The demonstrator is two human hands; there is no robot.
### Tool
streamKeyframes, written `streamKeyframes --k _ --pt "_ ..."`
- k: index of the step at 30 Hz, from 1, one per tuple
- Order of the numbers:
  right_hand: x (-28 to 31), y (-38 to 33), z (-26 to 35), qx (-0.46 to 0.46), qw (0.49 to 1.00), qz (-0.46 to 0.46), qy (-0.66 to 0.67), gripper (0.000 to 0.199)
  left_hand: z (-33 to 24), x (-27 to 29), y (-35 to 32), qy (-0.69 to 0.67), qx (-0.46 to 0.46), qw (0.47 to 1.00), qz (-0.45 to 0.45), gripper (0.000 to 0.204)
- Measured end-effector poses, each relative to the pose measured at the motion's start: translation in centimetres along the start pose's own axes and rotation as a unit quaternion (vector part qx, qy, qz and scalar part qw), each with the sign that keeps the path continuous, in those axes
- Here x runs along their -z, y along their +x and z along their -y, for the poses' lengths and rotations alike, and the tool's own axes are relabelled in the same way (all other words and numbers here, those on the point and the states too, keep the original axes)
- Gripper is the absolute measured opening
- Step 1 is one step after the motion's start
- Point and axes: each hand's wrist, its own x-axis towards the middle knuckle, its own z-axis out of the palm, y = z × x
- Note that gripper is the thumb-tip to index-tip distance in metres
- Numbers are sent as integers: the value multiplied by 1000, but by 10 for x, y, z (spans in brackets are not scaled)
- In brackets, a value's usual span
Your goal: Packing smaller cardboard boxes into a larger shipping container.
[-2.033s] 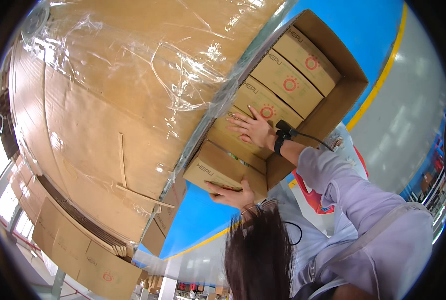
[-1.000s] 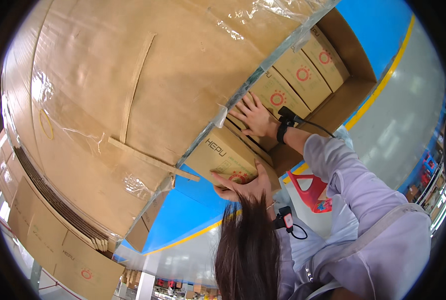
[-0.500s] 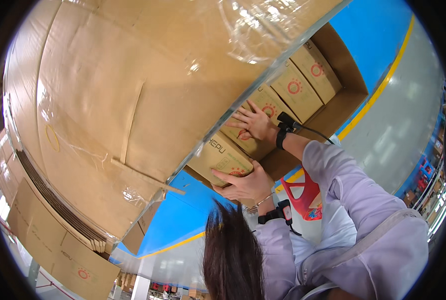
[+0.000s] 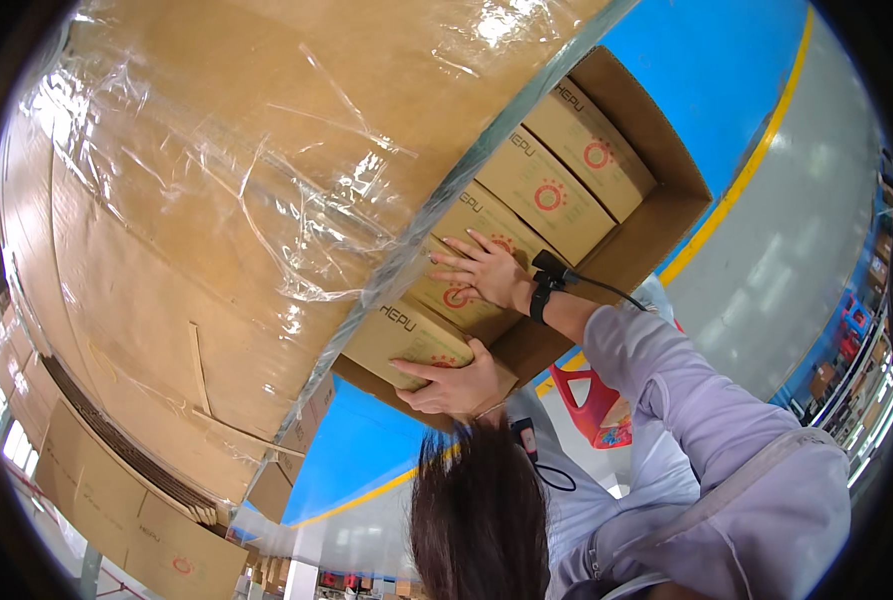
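An open brown carton [image 4: 666,215] holds a row of small cardboard boxes with red round prints. My left hand [image 4: 456,388] grips the near end of the leftmost small box [image 4: 398,335], its thumb on the right and its fingers on the left, close to the carton's wall. Flat on the boxes beside it lies my right hand [image 4: 484,275], fingers spread, holding nothing. Two more small boxes, a middle one [image 4: 546,190] and a far one [image 4: 596,145], sit farther right in the carton. The large wrapped stack hides the boxes' far ends.
A large cardboard stack [image 4: 216,200] under clear film fills the left and overhangs the carton. Below stands a red plastic stool [image 4: 584,400]. Blue floor [image 4: 666,60] with a yellow line lies beyond. Flat cardboard sheets [image 4: 116,510] lean at lower left; long dark hair covers my left wrist.
The view has shifted, and the carton, the boxes and both hands appear lower and farther left. Both hands keep their places on the boxes. More of the boxes' far ends shows.
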Motion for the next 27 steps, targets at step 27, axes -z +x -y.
streamKeyframes --k 27 --pt "-1 1 -1 42 998 -40 20 60 24 1 7 -16 -13 1000 6 115"
